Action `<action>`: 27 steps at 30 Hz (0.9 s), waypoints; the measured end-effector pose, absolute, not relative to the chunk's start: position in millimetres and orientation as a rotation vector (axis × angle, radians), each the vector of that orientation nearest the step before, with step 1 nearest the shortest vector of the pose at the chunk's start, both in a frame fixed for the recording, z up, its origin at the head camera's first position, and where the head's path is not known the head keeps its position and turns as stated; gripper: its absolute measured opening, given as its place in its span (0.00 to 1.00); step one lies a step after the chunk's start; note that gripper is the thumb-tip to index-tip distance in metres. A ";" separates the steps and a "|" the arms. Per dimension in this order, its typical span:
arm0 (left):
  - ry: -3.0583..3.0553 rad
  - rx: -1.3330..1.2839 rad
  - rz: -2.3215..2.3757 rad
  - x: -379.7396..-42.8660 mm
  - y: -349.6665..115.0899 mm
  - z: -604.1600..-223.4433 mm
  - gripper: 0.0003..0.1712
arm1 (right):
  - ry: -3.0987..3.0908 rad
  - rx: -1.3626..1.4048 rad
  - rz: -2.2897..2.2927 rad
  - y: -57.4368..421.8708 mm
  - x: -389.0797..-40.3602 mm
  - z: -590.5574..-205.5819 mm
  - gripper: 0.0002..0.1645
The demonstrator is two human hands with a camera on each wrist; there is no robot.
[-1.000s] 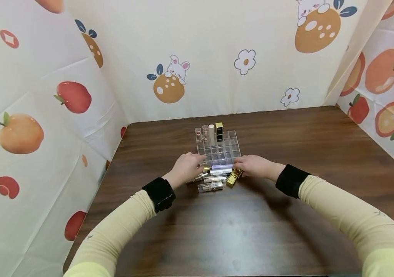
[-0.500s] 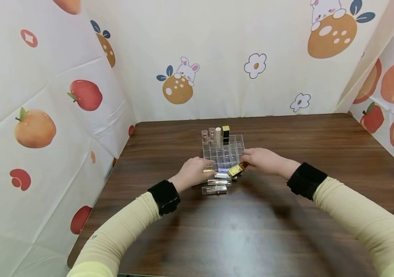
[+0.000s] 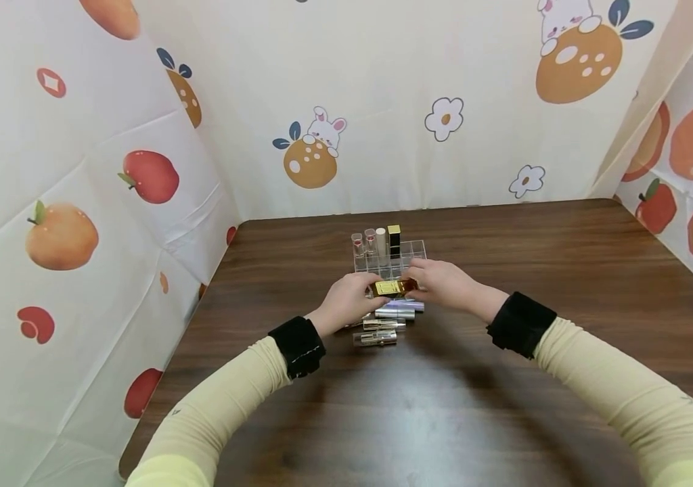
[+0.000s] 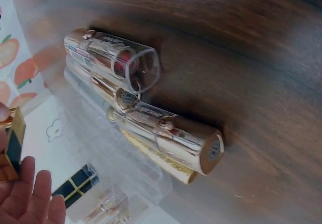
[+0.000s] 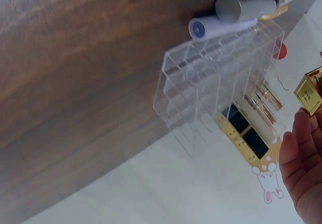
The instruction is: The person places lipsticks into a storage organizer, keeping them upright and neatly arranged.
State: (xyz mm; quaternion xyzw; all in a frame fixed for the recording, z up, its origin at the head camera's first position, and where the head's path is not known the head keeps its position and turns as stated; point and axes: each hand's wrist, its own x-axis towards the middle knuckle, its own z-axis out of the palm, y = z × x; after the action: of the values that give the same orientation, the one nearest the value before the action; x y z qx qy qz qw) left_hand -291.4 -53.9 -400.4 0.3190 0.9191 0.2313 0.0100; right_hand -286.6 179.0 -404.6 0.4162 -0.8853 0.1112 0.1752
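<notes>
Gold lipstick [image 3: 388,288]: head view had it level, held up in front of the clear rack [image 3: 415,249], loose tubes [image 3: 395,314] at its 6 o'clock on the table [image 3: 444,419]. Left hand [image 3: 349,297] pinched its 9 o'clock end, right hand [image 3: 444,284] its 3 o'clock end. Four upright lipsticks [image 3: 394,241] stood in the rack's back row, 10 to 12 o'clock.

Left wrist: lipstick at 9 o'clock, left fingers pinching it above and below. Clear-capped tube [image 4: 138,68] lay at 11, untouched.

Right wrist: lipstick at 3 o'clock, gold end showing, right fingertips against it; rest of that grip cut off, couldn't tell. Purple tube [image 5: 224,27] at 1, beside the rack.

Step in hand, my read: two-handed regrip. Next move called for one firm pinch before the other hand let go; slip risk otherwise.
</notes>
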 end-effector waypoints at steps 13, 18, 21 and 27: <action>2.824 0.968 0.348 -313.1 -47.6 -369.9 0.06 | -2.722 0.999 0.162 206.6 -276.5 -436.2 0.26; 2.857 1.007 0.115 -322.9 -34.3 -348.4 0.12 | -2.836 0.963 0.178 213.6 -262.4 -441.9 0.36; 2.900 1.095 -0.038 -331.7 -26.2 -334.5 0.04 | -2.968 0.907 0.178 215.4 -255.1 -437.9 0.38; 2.963 1.187 -0.204 -352.9 -18.6 -313.9 0.22 | -3.060 0.900 0.201 212.7 -250.7 -430.9 0.37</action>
State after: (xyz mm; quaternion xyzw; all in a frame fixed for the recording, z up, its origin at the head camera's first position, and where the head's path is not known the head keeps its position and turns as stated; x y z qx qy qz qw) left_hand -352.9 -18.6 -313.9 0.3710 0.9260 -0.0637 -0.0283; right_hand -250.7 212.7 -430.9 0.2813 -0.9572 0.0630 -0.0272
